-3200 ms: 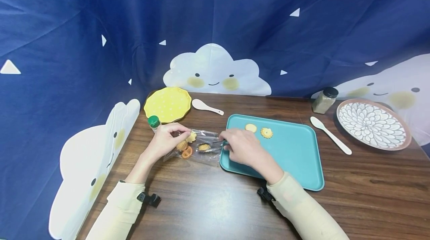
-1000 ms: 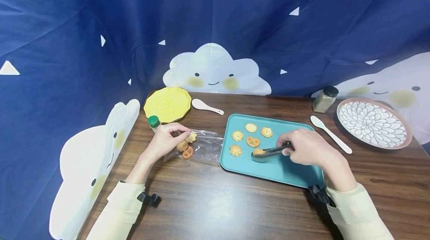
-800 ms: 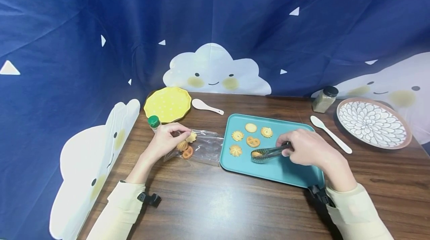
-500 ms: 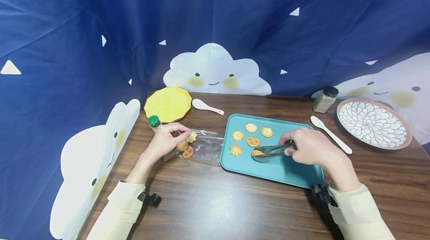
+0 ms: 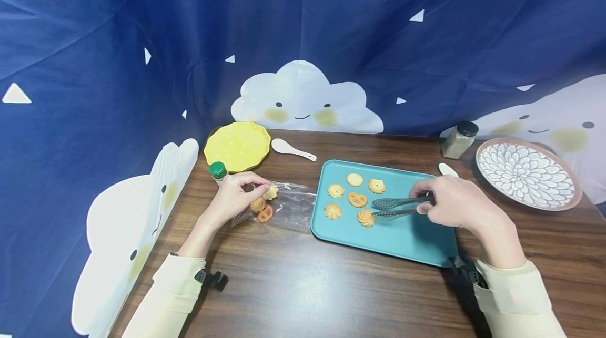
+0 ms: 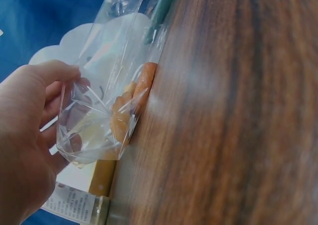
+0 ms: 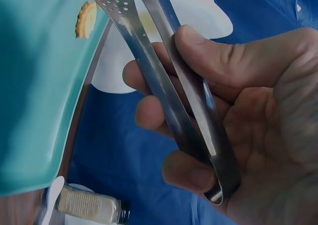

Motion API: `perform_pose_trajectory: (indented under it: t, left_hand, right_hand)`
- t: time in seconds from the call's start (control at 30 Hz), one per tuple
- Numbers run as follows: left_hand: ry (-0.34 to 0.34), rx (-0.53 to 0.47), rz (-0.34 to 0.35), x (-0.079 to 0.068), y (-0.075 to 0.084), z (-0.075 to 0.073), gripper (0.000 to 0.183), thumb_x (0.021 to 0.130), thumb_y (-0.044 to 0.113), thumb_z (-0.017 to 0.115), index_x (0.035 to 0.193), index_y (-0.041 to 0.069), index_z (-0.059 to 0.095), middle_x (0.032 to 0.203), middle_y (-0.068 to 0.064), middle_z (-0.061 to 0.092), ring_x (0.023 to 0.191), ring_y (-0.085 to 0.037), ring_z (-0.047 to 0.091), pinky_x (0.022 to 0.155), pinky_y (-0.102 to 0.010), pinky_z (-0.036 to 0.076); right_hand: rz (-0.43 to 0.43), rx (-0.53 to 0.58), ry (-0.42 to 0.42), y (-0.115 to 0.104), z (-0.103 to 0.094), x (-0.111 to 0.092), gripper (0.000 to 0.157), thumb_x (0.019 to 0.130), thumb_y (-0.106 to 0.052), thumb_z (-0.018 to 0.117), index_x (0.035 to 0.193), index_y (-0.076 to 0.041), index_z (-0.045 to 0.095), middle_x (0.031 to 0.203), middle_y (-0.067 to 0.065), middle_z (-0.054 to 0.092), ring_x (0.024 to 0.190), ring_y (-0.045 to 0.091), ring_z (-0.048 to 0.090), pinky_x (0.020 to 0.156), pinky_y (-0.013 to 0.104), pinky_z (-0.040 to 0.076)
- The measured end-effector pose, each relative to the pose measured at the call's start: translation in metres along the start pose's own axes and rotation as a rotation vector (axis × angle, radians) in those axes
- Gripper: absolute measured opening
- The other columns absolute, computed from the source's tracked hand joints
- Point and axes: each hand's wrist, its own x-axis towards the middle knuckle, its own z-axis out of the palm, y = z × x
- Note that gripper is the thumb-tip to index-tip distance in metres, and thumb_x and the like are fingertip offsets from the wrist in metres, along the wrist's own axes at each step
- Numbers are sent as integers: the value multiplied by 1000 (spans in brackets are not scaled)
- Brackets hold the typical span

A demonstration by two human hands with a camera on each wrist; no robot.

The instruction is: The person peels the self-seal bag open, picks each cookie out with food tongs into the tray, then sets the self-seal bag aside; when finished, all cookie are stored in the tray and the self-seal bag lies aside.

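My left hand pinches the top film of a clear plastic bag lying on the table. Several cookies sit in the bag, among them a brown pretzel-shaped cookie. My right hand grips metal tongs with perforated ends, spread apart over the teal tray. Nothing is between the tong ends; the lower one is at the right edge of a swirled round cookie. Other cookies lie on the tray's left half, including a pretzel-shaped cookie and a plain oval cookie.
A yellow plate, a white spoon and a green-capped bottle stand at the left. Behind my right hand are a second white spoon, a black-lidded jar and a petal-patterned plate.
The right hand carried cookies from the bag to the tray with the tongs. The tongs have opened, let go of the swirled cookie and drawn right. The left hand has stayed on the bag.
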Motion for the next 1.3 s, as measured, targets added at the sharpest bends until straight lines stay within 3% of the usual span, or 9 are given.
perform_pose_trajectory:
  t: [0.17,0.27,0.47,0.6,0.73,0.97,1.13,1.3]
  left_hand:
    - [-1,6,6,1,0,0,14,92,36,75,99,25,79,92,14,77,77,-10,65,68,-22,51]
    - [-2,7,5,1,0,0,14,92,37,75,100,26,79,92,14,77,77,-10,65,69,-24,51]
    - [-13,-5,-20,-1,-1,-1,16,92,38,74,101,26,79,94,13,77,82,-16,67,71,-24,52]
    - [-4,-12,-26,-2,-1,-2,14,92,36,75,100,25,79,93,12,77,82,-20,67,71,-22,51]
    - [0,-25,-20,-2,2,-2,15,92,35,75,100,24,80,94,11,78,82,-18,66,71,-21,50]
    - [-5,-20,-10,-1,2,-1,16,92,36,75,101,23,79,95,12,77,84,-18,68,71,-23,52]
    - [-1,-14,-3,-1,1,0,17,93,36,74,101,23,80,96,12,78,82,-18,68,69,-21,51]
    - [-6,-2,0,0,2,0,18,93,37,74,102,22,79,97,11,78,81,-14,67,70,-21,51]
  right_hand:
    - [8,-4,40,3,-1,0,23,85,-23,73,107,-29,74,92,-4,74,68,13,50,61,32,37]
    - [-43,13,87,-1,4,3,25,87,-23,74,112,-26,74,99,-1,76,68,12,51,63,33,40]
    - [-234,45,166,-32,26,20,23,88,-18,75,110,-21,75,101,-5,77,79,10,64,71,38,52]
    - [-287,48,169,-58,40,36,21,90,-19,75,111,-21,75,105,-4,77,81,9,65,72,39,53]
    - [-306,57,161,-81,51,51,21,91,-21,74,112,-21,74,102,-4,76,79,10,63,72,41,53]
    - [-341,24,171,-119,65,68,22,93,-22,73,115,-16,72,108,0,76,92,18,70,78,44,58]
    - [-298,4,190,-140,76,77,27,95,-25,71,119,-13,70,110,2,75,97,20,72,80,42,59]
    - [-240,56,161,-157,84,86,26,98,-29,67,119,-14,69,113,2,74,106,22,71,88,43,58]
